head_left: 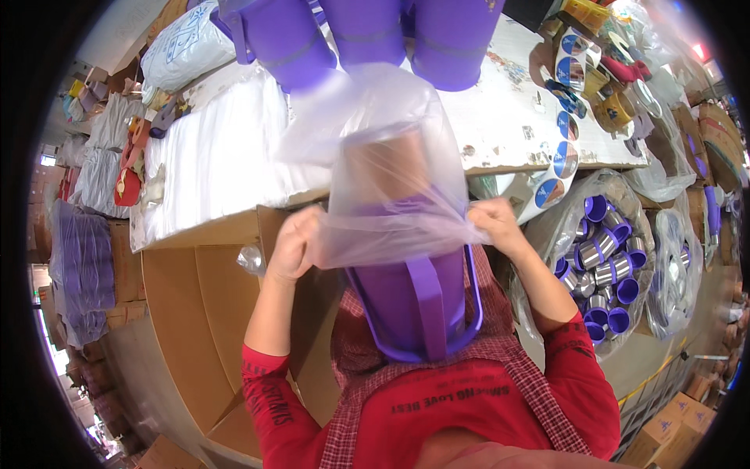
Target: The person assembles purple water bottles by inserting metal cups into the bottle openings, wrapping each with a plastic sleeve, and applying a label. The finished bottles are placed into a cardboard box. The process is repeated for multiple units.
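A tall purple plastic jug-like container (391, 297) with a strap handle (427, 305) stands in front of my body, at the edge of the table. Over its upper part hangs a clear plastic bag (402, 242), and a brown patch shows through the film. My left hand (297, 244) grips the bag's rim on the left side, fingers closed. On the right, my right hand (498, 224) pinches the opposite side of the same rim. The container's lower part is uncovered, and its base lies hidden.
Several similar purple containers (363, 31) stand at the table's far edge. A stack of white plastic bags (226, 156) lies left. Round stickers (564, 156) trail off the right side. An open cardboard box (195, 313) sits below left; a sack of purple-and-metal cups (605, 258) stands right.
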Demonstrator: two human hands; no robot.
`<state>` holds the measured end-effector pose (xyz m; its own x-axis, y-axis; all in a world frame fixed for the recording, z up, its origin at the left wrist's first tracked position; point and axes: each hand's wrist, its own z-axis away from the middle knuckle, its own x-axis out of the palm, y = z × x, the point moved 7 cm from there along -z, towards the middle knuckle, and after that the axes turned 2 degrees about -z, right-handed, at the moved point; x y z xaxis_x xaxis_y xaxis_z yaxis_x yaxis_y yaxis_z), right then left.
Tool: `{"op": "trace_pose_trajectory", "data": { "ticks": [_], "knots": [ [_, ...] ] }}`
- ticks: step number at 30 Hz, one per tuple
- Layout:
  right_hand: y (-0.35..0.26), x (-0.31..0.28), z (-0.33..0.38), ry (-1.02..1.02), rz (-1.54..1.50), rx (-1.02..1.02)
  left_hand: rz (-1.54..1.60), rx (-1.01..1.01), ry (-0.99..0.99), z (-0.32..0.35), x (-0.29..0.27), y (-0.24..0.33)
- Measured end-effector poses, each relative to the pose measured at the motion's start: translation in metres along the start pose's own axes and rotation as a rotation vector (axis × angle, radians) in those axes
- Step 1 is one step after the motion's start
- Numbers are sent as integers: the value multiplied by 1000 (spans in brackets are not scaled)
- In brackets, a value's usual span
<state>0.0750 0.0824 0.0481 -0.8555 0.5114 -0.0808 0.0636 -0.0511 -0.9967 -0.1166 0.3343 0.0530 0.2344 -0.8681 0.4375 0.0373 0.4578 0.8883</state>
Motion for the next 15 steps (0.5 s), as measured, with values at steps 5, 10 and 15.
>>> {"op": "trace_pose_trajectory", "data": {
  "ticks": [5, 10, 15],
  "knots": [
    [-51, 15, 74, -125, -257, -319, -587, -32, -614, 66, 68, -12],
    [-19, 96, 161, -994, 61, 208, -1151, -442, -920, 94, 140, -13],
    [47, 141, 207, -941, 479, 31, -1385, 428, 309, -10, 141, 95]
  ]
}}
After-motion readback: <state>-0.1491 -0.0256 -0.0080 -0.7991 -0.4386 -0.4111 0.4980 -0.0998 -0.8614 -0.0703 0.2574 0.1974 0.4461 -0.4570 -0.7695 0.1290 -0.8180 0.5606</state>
